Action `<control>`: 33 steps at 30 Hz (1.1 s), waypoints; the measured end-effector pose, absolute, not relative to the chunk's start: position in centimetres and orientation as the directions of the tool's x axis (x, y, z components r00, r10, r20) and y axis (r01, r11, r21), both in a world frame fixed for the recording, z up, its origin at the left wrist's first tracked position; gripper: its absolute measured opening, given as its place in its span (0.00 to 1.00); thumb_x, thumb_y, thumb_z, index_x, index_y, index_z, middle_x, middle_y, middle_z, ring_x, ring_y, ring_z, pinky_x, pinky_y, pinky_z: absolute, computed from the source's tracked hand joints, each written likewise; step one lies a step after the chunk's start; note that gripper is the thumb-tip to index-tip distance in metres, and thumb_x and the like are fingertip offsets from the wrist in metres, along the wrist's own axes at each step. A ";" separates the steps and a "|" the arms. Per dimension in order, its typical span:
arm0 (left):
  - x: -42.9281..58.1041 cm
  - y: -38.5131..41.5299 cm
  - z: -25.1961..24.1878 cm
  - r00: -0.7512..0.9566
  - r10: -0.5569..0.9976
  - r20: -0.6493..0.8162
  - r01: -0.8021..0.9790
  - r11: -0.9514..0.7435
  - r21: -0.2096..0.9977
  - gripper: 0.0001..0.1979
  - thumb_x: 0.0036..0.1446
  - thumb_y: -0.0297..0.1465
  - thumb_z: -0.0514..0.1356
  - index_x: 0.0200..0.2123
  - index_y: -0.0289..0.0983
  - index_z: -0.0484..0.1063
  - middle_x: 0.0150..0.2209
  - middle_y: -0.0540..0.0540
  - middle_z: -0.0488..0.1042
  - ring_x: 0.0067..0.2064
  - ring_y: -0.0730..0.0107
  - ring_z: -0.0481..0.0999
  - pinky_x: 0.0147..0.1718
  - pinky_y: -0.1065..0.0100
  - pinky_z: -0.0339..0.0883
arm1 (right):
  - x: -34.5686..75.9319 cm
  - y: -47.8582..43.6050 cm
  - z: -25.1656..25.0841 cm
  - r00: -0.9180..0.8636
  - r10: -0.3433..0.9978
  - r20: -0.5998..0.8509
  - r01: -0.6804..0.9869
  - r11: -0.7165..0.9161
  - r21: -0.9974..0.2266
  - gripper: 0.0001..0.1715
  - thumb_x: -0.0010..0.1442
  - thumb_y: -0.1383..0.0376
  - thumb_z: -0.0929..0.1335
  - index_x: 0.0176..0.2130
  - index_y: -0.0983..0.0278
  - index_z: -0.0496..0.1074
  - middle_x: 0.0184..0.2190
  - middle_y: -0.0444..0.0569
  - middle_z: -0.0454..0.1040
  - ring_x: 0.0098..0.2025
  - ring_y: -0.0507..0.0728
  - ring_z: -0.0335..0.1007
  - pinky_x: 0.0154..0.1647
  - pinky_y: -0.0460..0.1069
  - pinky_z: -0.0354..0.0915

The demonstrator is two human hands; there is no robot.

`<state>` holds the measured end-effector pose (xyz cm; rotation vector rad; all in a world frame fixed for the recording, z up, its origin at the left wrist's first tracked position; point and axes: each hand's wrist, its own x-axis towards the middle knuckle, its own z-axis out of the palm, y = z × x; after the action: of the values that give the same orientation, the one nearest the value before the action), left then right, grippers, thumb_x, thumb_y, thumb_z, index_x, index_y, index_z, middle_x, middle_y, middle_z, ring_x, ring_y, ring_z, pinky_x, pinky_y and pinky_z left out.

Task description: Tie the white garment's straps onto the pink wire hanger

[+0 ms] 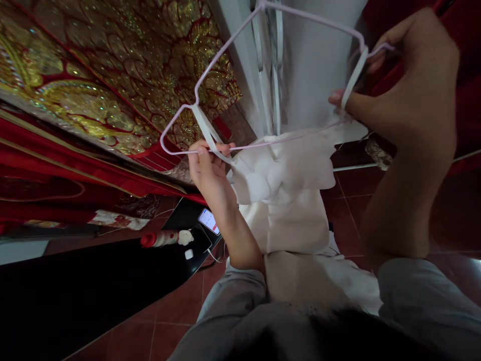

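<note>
A thin lilac clothes hanger is held up in front of me, its bottom bar slanting across the view. From it hangs a white tiered dress, with one white strap over the left shoulder of the hanger and another strap over the right. My left hand is closed at the bottom bar, pinching the hanger beside the left strap. Up at the right end, my right hand is closed on the right strap, its thumb against it and its fingers partly hidden behind the hanger tip.
Red and gold sequined garments hang close on the left. White handles are on a pale panel behind the hanger. A black table at lower left bears a lit phone, a red-capped bottle and a small white case.
</note>
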<state>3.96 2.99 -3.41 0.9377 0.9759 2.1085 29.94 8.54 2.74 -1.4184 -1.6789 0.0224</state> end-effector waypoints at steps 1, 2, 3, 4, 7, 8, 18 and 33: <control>3.9 3.1 -3.5 -0.548 0.764 0.340 -0.230 -0.529 0.817 0.09 0.72 0.33 0.55 0.37 0.39 0.70 0.30 0.50 0.77 0.35 0.68 0.82 0.42 0.66 0.74 | 29.8 8.5 2.8 0.058 0.799 0.598 0.801 0.320 -0.506 0.33 0.46 0.53 0.82 0.46 0.60 0.73 0.43 0.49 0.77 0.55 0.70 0.72 0.64 0.72 0.63; 3.8 3.2 -3.7 -0.545 0.763 0.347 -0.215 -0.528 0.822 0.09 0.72 0.34 0.55 0.38 0.40 0.69 0.31 0.50 0.77 0.36 0.68 0.82 0.42 0.66 0.74 | 29.8 8.4 2.7 0.037 0.792 0.610 0.823 0.322 -0.467 0.35 0.46 0.52 0.82 0.48 0.59 0.73 0.47 0.50 0.77 0.56 0.71 0.71 0.65 0.72 0.62; 3.8 3.3 -3.8 -0.544 0.762 0.353 -0.198 -0.525 0.828 0.09 0.72 0.36 0.56 0.38 0.40 0.69 0.31 0.51 0.77 0.36 0.68 0.82 0.42 0.66 0.74 | 29.7 8.3 2.5 0.006 0.771 0.637 0.838 0.344 -0.423 0.35 0.47 0.51 0.81 0.50 0.59 0.74 0.51 0.52 0.77 0.57 0.71 0.70 0.66 0.72 0.62; 3.8 3.3 -3.9 -0.543 0.762 0.353 -0.181 -0.517 0.837 0.09 0.72 0.37 0.56 0.38 0.40 0.68 0.31 0.51 0.76 0.36 0.69 0.82 0.42 0.67 0.74 | 29.6 8.2 2.2 -0.023 0.724 0.689 0.839 0.389 -0.381 0.34 0.50 0.52 0.80 0.52 0.59 0.74 0.54 0.53 0.76 0.57 0.71 0.70 0.66 0.71 0.62; 4.2 3.3 -4.1 -0.538 0.778 0.326 -0.183 -0.485 0.855 0.09 0.72 0.36 0.56 0.38 0.39 0.69 0.31 0.50 0.78 0.31 0.72 0.80 0.37 0.70 0.72 | 28.9 7.2 0.7 -0.077 0.508 0.858 0.770 0.577 -0.272 0.32 0.59 0.58 0.72 0.61 0.60 0.71 0.60 0.56 0.73 0.62 0.71 0.69 0.68 0.68 0.62; 4.4 3.2 -4.1 -0.529 0.782 0.329 -0.203 -0.494 0.846 0.09 0.73 0.34 0.55 0.38 0.38 0.70 0.31 0.50 0.79 0.28 0.73 0.78 0.34 0.70 0.71 | 28.5 6.7 0.0 -0.097 0.456 0.885 0.736 0.632 -0.244 0.32 0.62 0.60 0.70 0.64 0.60 0.69 0.60 0.56 0.73 0.64 0.70 0.68 0.68 0.67 0.63; 4.0 1.9 -5.8 -0.394 0.844 0.363 -0.012 -0.400 0.916 0.13 0.70 0.40 0.61 0.38 0.38 0.80 0.36 0.47 0.82 0.41 0.67 0.80 0.50 0.65 0.71 | 24.5 4.2 -8.1 -0.176 0.714 0.677 0.617 0.616 -0.490 0.26 0.65 0.53 0.68 0.61 0.48 0.68 0.58 0.49 0.74 0.70 0.71 0.63 0.77 0.76 0.47; -4.3 3.8 -1.4 -0.641 0.665 0.382 -0.045 -0.530 0.847 0.18 0.76 0.37 0.49 0.51 0.44 0.79 0.53 0.49 0.83 0.71 0.47 0.68 0.38 0.61 0.73 | 23.9 4.8 -9.1 -0.142 0.672 0.727 0.498 0.683 -0.534 0.26 0.66 0.53 0.68 0.62 0.47 0.69 0.57 0.49 0.74 0.69 0.69 0.64 0.74 0.76 0.55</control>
<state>-4.28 3.82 -1.38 0.9947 1.1894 2.2011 23.94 4.81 -9.09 -0.9315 -1.7955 0.1972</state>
